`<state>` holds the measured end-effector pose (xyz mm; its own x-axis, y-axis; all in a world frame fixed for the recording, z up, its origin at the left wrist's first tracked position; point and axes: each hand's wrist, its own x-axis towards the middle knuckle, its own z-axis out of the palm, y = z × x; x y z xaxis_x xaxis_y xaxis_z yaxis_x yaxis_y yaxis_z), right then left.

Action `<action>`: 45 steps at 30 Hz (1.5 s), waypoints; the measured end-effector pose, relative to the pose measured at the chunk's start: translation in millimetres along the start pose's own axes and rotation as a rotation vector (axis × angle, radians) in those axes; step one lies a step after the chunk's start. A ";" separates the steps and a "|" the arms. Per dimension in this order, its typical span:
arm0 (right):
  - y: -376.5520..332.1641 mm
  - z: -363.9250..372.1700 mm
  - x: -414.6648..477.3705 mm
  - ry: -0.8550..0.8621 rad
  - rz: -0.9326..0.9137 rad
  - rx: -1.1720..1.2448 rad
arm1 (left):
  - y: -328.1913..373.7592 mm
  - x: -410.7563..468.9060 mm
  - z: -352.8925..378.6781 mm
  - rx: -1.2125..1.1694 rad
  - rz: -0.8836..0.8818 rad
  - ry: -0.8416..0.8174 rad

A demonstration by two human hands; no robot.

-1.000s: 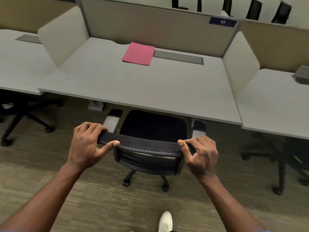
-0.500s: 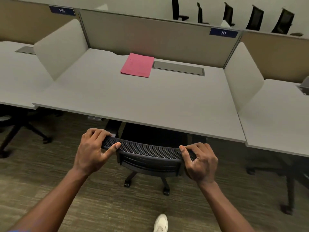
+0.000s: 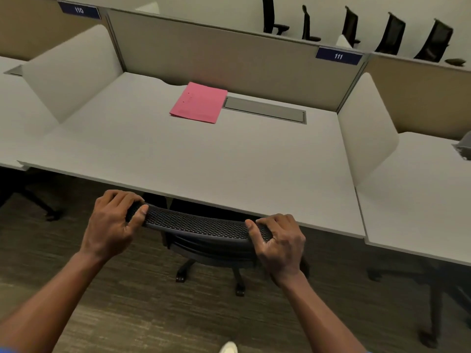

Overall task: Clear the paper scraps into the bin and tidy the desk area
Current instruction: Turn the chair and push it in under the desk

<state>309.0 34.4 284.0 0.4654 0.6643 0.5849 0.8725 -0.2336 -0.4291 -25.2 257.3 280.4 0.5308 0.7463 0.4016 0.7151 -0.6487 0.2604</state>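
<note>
Judging by present conditions, the task is near its end: no paper scraps show anywhere on the desk (image 3: 229,159), and no bin is in view. Only a pink folder (image 3: 198,103) lies at 12 o'clock, beside the cable tray cover (image 3: 265,109). Left hand (image 3: 109,225) and right hand (image 3: 280,243) each have a closed grip on the mesh chair backrest (image 3: 198,222), seat mostly under the desk edge. Remaining work appears limited to seating the chair fully.

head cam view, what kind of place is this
Probably a shared office or study hall: rows of desks split by divider panels, numbered plates such as 111, and mesh office chairs.
</note>
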 end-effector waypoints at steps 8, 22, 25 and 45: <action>7.8 14.0 20.5 0.005 -0.003 -0.041 | 5.6 24.8 3.7 -0.008 -0.034 -0.027; -1.4 28.8 34.8 0.001 -0.004 -0.110 | -8.7 51.2 6.7 -0.014 -0.013 -0.032; -0.4 29.7 34.6 0.022 -0.008 -0.117 | -8.1 52.0 8.0 -0.008 -0.010 -0.025; -3.6 17.9 36.8 -0.129 0.067 -0.155 | -7.0 53.5 7.2 0.086 0.006 -0.077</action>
<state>320.4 72.3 294.7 0.5088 0.7265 0.4619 0.8575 -0.3801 -0.3467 1.5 302.9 293.7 0.5663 0.7537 0.3336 0.7465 -0.6406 0.1801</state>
